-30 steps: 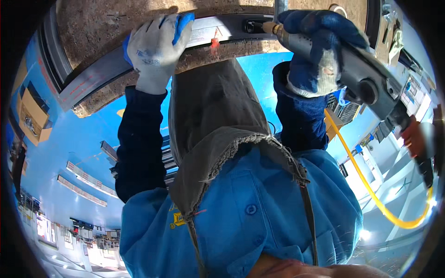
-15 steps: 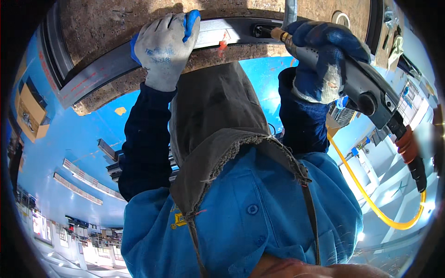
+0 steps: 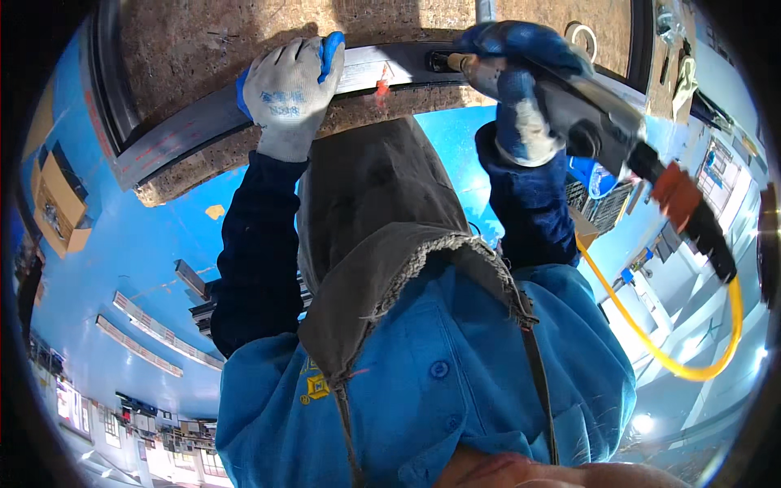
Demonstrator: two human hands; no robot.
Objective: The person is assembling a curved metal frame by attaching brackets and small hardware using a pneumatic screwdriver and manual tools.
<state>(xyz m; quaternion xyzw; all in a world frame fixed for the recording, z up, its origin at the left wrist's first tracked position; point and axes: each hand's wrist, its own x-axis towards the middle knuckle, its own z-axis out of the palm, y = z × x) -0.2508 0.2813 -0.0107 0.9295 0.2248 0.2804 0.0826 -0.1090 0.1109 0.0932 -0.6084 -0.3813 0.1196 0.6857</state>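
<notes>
My left hand (image 3: 291, 93), in a whitish glove with blue fingertips, presses on a metal frame (image 3: 187, 148), its fingers curled over the far side of the bar. In my right hand (image 3: 529, 89), gloved in blue and white, is a handheld power tool (image 3: 602, 122) with a long grey and black body. Its narrow black nose meets the bar to the right of my left hand; the exact contact is too small to make out. A red-orange mark (image 3: 382, 86) shows on the bar between my hands. From the tool's rear runs a yellow hose or cable (image 3: 691, 372).
The frame lies on a worn brown board (image 3: 187, 49). A tape roll (image 3: 581, 37) sits beyond the tool. Below the bench, a cardboard box (image 3: 61, 207) stands at left and pale strips (image 3: 163, 332) lie on the blue floor. A dark apron (image 3: 374, 179) hangs over my front.
My right hand and the tool have moved left, with the tool's rear end swung inward. The tool's nose has shifted slightly left along the bar. My left hand keeps its place on the frame.
</notes>
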